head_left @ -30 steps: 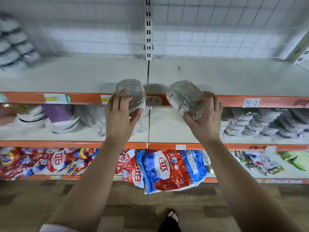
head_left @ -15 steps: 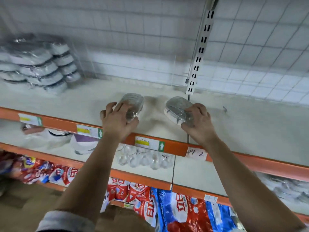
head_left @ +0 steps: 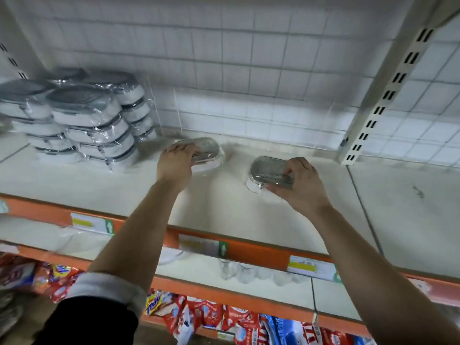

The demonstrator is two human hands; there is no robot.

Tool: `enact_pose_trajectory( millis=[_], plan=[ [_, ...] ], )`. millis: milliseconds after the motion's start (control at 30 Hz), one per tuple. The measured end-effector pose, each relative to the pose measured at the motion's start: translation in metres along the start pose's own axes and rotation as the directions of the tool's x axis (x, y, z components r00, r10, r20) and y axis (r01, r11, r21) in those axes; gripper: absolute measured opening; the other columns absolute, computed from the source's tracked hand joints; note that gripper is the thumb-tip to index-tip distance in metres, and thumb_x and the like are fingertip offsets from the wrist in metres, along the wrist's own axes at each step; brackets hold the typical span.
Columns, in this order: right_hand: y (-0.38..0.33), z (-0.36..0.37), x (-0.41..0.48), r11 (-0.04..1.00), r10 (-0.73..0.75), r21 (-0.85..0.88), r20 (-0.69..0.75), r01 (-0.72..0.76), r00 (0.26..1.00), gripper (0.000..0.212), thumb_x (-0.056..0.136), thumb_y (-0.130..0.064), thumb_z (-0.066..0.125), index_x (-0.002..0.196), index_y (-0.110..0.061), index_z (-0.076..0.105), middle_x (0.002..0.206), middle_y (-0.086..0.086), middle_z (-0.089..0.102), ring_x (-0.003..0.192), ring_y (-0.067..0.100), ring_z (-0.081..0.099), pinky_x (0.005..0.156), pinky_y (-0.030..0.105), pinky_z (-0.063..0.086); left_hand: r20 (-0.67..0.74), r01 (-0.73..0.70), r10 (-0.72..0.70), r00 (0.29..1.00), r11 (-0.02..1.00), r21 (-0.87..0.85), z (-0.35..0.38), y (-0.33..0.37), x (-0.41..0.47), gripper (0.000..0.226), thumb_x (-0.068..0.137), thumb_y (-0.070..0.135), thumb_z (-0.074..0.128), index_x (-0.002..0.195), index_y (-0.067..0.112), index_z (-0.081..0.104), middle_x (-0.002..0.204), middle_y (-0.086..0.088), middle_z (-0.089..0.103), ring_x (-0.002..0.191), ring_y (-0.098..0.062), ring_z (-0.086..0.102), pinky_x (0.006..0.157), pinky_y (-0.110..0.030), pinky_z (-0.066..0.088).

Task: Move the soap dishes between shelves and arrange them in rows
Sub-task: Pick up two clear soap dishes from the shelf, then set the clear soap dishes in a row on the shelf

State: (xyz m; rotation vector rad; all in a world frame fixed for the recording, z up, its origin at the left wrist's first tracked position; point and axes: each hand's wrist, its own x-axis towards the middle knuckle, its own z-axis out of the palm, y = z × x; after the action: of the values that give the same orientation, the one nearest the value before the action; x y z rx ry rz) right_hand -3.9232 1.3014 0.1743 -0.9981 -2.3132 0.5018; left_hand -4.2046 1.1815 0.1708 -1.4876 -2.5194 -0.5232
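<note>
1. Your left hand (head_left: 175, 161) grips a wrapped soap dish (head_left: 207, 150) near the back edge of the top shelf (head_left: 224, 207), just right of the stacked dishes (head_left: 82, 113).
2. Your right hand (head_left: 298, 185) curls round a second soap dish (head_left: 266, 168) nearer mid-shelf, apart from the first.
3. This looks like the placing step: set both flat, let go, and align the second beside the first.

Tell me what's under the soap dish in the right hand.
Bare shelf; the dish looks set down on it. The right hand covers its near end, hiding contact there.
</note>
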Motion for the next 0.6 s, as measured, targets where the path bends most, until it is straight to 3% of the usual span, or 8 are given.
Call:
enact_pose_trajectory(
  millis=[67,167,300,433,600],
  plan=[
    [-0.021,0.017,0.006,0.999,0.032,-0.001,-0.027,-0.032,0.999,0.05,0.067,-0.043,0.086,0.089,-0.014,0.052,0.098,-0.003,0.052,0.098,0.027,0.053,0.077,0.028,0.035,0.043,0.001,-0.002,0.999,1.0,0.023,-0.005,-0.024,0.017,0.053,0.089,-0.006,0.053,0.135,0.021,0.054,0.137,-0.006,0.058,0.129,-0.03,0.047,0.103,-0.038,0.038],
    [-0.048,0.041,0.015,0.997,0.081,-0.004,-0.057,-0.081,0.995,0.049,0.067,-0.041,0.086,0.089,-0.015,0.051,0.098,-0.005,0.05,0.1,0.027,0.053,0.075,0.027,0.034,0.114,-0.033,0.028,0.993,0.998,0.045,-0.012,-0.047,0.037,0.066,0.091,-0.005,0.048,0.148,0.027,0.042,0.142,-0.009,0.053,0.125,-0.034,0.052,0.1,-0.042,0.044],
    [-0.071,0.061,0.023,0.989,0.144,-0.005,-0.095,-0.145,0.985,0.049,0.067,-0.038,0.087,0.09,-0.012,0.053,0.099,-0.004,0.051,0.1,0.027,0.053,0.075,0.028,0.035,0.143,-0.081,0.077,0.987,0.997,0.019,-0.014,-0.061,0.056,0.048,0.098,0.028,0.049,0.145,0.017,0.045,0.142,-0.014,0.049,0.121,-0.037,0.053,0.095,-0.042,0.045],
    [-0.081,0.072,0.025,0.985,0.167,-0.029,-0.145,-0.173,0.975,0.049,0.066,-0.038,0.088,0.09,-0.01,0.056,0.098,-0.003,0.052,0.097,0.028,0.055,0.076,0.028,0.034,0.161,-0.115,0.113,0.98,0.993,0.001,-0.005,-0.071,0.067,0.048,0.101,0.039,0.045,0.14,0.01,0.041,0.141,-0.016,0.043,0.119,-0.038,0.052,0.089,-0.044,0.046],
    [-0.089,0.079,0.022,0.975,0.21,-0.038,-0.174,-0.22,0.962,0.047,0.07,-0.036,0.086,0.095,-0.009,0.057,0.102,0.0,0.054,0.094,0.029,0.057,0.076,0.029,0.036,0.118,-0.199,0.201,0.973,0.98,-0.026,0.01,-0.084,0.075,0.044,0.101,0.037,0.046,0.133,0.006,0.045,0.137,-0.021,0.046,0.128,-0.042,0.042,0.108,-0.051,0.035]
  ],
)
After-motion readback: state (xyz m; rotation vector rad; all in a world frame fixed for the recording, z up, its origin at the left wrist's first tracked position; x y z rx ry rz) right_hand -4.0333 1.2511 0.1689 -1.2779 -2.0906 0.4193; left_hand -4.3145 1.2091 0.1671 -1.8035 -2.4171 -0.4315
